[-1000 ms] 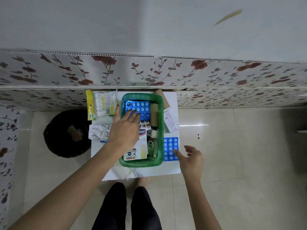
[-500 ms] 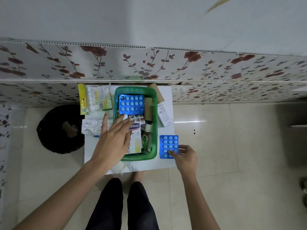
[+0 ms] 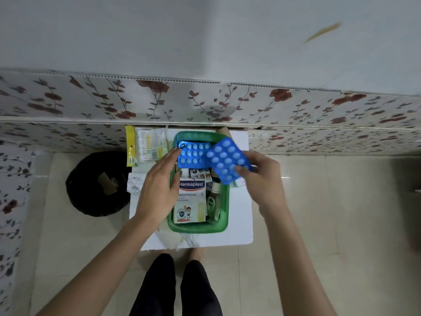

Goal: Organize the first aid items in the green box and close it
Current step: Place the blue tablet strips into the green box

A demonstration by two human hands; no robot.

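Blue pill strip [image 3: 226,164] in right hand [image 3: 262,179] above green box [image 3: 198,226]

White table [image 3: 239,215] on pale tiled floor [image 3: 319,213]. Directly on top: green box [image 3: 198,226], cotton swab packet [image 3: 148,145] overhanging far-left edge, crumpled foil strip [image 3: 135,182] just left of box.

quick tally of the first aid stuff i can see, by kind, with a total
Blue pill blister packs: 2, one lying in the green plastic box at, one in the right hand at
White Hansaplast plaster box: 1
Clear cotton swab packet with yellow edge: 1
Small bottle with green label: 1
Total: 5
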